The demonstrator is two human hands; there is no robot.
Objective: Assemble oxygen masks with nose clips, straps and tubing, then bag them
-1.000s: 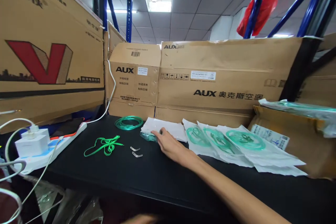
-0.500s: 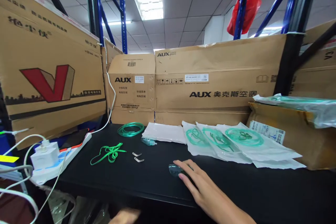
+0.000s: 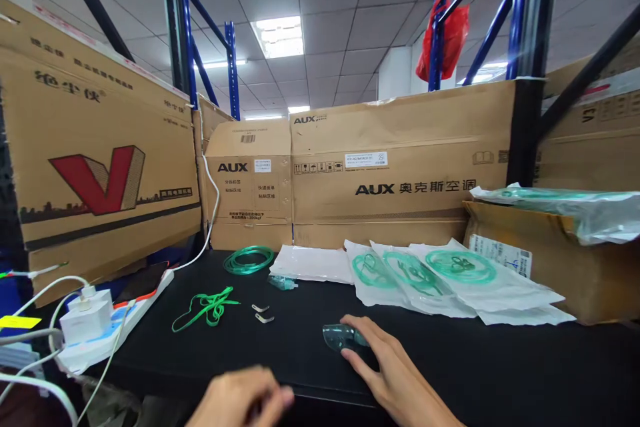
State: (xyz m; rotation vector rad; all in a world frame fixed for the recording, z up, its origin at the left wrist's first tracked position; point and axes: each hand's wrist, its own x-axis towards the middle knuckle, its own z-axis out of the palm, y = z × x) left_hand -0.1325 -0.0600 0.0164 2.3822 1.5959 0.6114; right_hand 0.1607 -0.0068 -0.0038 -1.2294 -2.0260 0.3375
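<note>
A clear greenish plastic face mask (image 3: 333, 337) lies on the black table, partly covered by fingers. My right hand (image 3: 387, 363) grips it, the thumb at its near side and the fingers over its far side. At the table's front edge is my left hand (image 3: 240, 397), its fingers curled in and nothing visible in them; it is slightly blurred. Left of the mask are two small bent metal strips (image 3: 263, 313) and a bunched green elastic strap (image 3: 213, 307). Further back sit a small clear green plastic piece (image 3: 283, 282) and a coil of green tubing (image 3: 249, 259).
Several white packs with green tubing (image 3: 460, 267) overlap at the back right, beside a flat white packet (image 3: 313, 263). An open cardboard box (image 3: 540, 253) stands at the right. A power strip (image 3: 120, 327) with white cables lies left. Large cartons (image 3: 400, 160) wall the back.
My left hand has risen from below the table's front edge into fuller view. The right hand stays at the mask. The camera view has tilted up slightly.
</note>
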